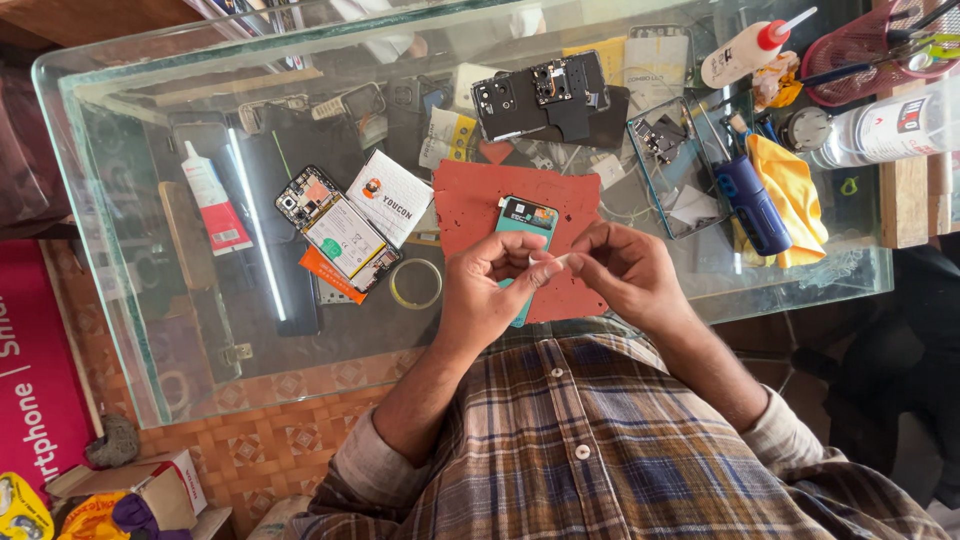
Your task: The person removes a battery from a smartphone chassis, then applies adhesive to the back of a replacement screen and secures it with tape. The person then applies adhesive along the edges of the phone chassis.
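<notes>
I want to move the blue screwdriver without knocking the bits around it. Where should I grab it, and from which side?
Grip the blue screwdriver around the middle of its thick handle, coming from above. It lies flat on the glass table with the yellow cloth tight along one side and a clear tray on the other, so a sideways reach would likely snag.

2 hands [490, 290] [625, 275]; 2 glue bottles [750, 50] [212, 195]; 1 red mat [470, 205]; 1 tape roll [416, 284]
</notes>
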